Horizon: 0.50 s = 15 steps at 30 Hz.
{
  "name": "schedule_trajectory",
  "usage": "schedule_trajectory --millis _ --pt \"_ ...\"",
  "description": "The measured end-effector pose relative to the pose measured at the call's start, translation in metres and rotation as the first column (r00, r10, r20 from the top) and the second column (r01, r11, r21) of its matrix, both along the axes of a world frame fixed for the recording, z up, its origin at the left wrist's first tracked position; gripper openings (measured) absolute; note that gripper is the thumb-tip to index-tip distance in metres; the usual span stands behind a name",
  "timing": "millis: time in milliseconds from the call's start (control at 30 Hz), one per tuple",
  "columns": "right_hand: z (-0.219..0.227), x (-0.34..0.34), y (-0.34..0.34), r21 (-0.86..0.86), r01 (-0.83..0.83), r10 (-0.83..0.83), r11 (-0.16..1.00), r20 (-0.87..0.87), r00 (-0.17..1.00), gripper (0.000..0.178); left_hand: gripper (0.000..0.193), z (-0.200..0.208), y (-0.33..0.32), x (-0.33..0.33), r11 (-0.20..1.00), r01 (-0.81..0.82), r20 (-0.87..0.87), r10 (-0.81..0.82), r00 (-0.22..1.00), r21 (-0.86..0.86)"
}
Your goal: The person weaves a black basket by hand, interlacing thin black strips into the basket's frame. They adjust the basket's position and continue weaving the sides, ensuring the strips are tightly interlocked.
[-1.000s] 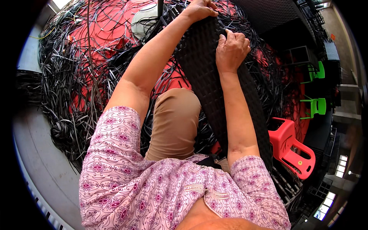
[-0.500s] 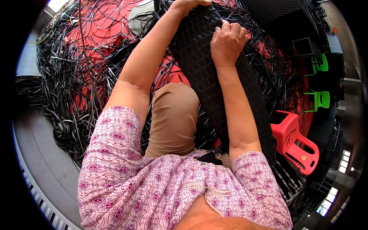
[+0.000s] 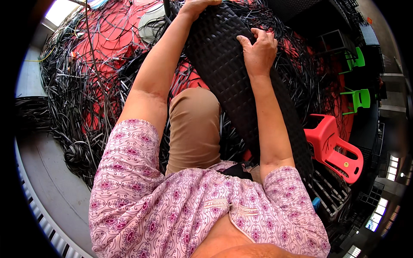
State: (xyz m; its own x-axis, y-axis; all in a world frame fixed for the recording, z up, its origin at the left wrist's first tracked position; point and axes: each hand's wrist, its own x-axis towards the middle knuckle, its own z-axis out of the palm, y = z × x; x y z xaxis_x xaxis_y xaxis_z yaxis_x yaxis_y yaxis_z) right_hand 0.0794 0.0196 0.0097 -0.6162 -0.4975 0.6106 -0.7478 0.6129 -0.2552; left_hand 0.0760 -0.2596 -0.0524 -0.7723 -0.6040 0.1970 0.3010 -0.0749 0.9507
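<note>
A long black woven panel [image 3: 228, 73], made of flat plastic strips, slants from the top of the head view down past my right forearm. At the panel's far end, my left hand [image 3: 198, 6] has its fingers closed over the edge; the top of the picture cuts part of it off. Over the panel's right side is my right hand [image 3: 260, 53], its thumb and forefinger apart and its other fingers bent. No strip can be made out between them. My knee in brown trousers [image 3: 194, 129] is left of the panel.
Loose black strips [image 3: 64, 86] lie heaped over a red floor covering [image 3: 107, 34]. A red plastic chair [image 3: 331, 146] stands close on the right, with green chairs [image 3: 359, 101] beyond. A grey surface [image 3: 51, 172] runs along the left. A round pale disc [image 3: 150, 26] lies at the far side.
My right hand's thumb and forefinger have spread apart from a more closed pose, and the hand has dropped slightly. My left hand appears a little further left.
</note>
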Motion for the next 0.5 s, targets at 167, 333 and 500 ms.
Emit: schedule_trajectory --millis 167,333,500 --pt "0.005 0.022 0.026 0.122 0.026 -0.009 0.992 -0.139 0.99 0.038 0.018 0.001 -0.001 0.003 0.999 -0.024 0.02 0.024 1.0 0.033" --pt "-0.01 0.054 0.044 0.157 -0.105 0.144 0.982 -0.264 0.954 0.028 0.021 -0.001 0.006 0.0 0.956 -0.19 0.037 0.203 0.978 -0.224" --pt "-0.013 0.049 0.037 0.208 -0.089 0.156 0.974 -0.335 0.929 0.022 0.025 0.06 0.077 0.041 0.139 -0.637 -0.45 0.595 0.666 -0.758"
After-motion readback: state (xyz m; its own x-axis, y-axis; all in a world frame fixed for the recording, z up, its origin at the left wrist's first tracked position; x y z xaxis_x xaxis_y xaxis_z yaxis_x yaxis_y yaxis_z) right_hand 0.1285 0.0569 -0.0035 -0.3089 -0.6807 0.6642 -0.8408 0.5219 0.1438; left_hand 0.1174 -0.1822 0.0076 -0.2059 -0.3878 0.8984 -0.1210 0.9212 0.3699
